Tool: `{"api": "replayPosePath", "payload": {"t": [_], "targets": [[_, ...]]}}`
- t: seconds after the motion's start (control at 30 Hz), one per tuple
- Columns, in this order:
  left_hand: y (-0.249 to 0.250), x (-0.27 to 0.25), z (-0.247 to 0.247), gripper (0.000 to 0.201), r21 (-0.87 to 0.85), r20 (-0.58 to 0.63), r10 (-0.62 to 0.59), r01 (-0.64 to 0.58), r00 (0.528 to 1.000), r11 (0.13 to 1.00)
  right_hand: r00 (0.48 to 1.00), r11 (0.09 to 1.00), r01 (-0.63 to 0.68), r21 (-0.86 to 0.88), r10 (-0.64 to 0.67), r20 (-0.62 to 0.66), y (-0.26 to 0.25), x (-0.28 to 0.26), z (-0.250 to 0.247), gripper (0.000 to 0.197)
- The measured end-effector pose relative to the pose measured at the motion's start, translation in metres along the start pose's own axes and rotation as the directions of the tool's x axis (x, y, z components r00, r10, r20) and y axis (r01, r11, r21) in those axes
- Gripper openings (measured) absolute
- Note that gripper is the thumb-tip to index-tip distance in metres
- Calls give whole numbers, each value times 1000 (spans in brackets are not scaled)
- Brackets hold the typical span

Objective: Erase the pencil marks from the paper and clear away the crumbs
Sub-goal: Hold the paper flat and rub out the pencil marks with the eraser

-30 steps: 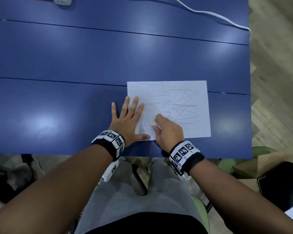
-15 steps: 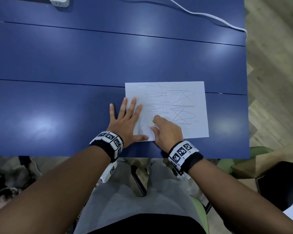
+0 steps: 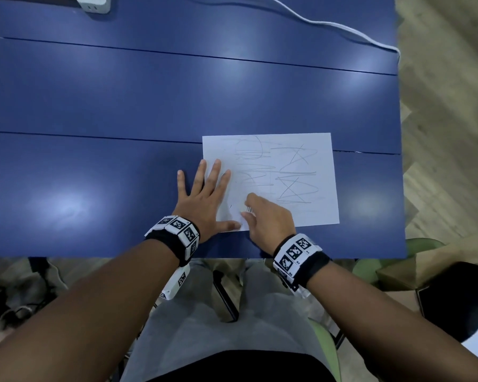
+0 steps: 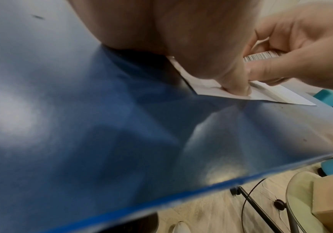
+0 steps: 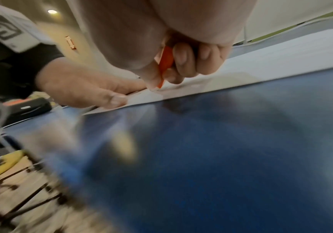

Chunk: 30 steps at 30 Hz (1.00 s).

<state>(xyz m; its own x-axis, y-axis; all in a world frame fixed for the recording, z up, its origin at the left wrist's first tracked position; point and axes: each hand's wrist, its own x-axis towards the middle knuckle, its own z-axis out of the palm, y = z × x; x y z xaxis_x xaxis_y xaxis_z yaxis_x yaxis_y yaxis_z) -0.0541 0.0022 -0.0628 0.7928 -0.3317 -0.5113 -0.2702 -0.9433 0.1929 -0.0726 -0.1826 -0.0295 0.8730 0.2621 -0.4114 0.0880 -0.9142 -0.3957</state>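
A: Why is the left hand (image 3: 202, 201) flat like that?

B: To pin the paper (image 3: 271, 180), I'd say. Its fingers (image 3: 217, 172) lie spread and straight over the sheet's left edge, the thumb pressing near the front corner, so rubbing shouldn't drag the sheet.

A: And the right hand (image 3: 271, 219)?

B: Its fingers (image 5: 181, 63) are curled, pinching an eraser (image 5: 165, 63) in an orange sleeve with a barcode, its tip down on the sheet's near-left part, just beside the left thumb.

A: Where's the work still waiting?

B: The marks (image 3: 284, 172) cover the middle and right of the sheet, so most erasing seems ahead. I can't make out crumbs.

A: Room to move?

B: The sheet lies near the worktop's (image 3: 122, 106) front edge and right side; bare blue surface spreads left and behind. A cable (image 3: 329, 24) runs along the far right corner, well apart.
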Motion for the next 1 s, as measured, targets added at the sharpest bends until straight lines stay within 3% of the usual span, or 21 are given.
{"api": "replayPosePath", "payload": {"t": [0.13,0.3,0.47,0.57,0.73,0.87,1.0], "targets": [[0,1,0,120,8,-3,3,-3,1000,1000,983,988,-119,94,131,-128,13,13,-8,16],[-1,1,0,119,-2,1,3,-3,1000,1000,999,1000,-20,19,21,-24,5,6,-5,17],[0,0,-1,119,3,-4,0,0,1000,1000,990,992,-104,68,110,-91,11,15,-8,17],[-1,0,0,118,-4,-5,4,-4,1000,1000,1000,1000,-15,6,15,-12,4,9,-5,18],[0,1,1,119,4,-12,5,-5,1000,1000,987,991,-106,79,115,-114,13,19,-10,19],[-1,0,1,118,-3,-12,2,-2,1000,1000,1000,1000,-12,4,12,-9,2,12,-4,18],[1,1,0,119,4,-6,2,-2,1000,1000,988,994,-99,50,105,-115,10,23,-9,19]]}}
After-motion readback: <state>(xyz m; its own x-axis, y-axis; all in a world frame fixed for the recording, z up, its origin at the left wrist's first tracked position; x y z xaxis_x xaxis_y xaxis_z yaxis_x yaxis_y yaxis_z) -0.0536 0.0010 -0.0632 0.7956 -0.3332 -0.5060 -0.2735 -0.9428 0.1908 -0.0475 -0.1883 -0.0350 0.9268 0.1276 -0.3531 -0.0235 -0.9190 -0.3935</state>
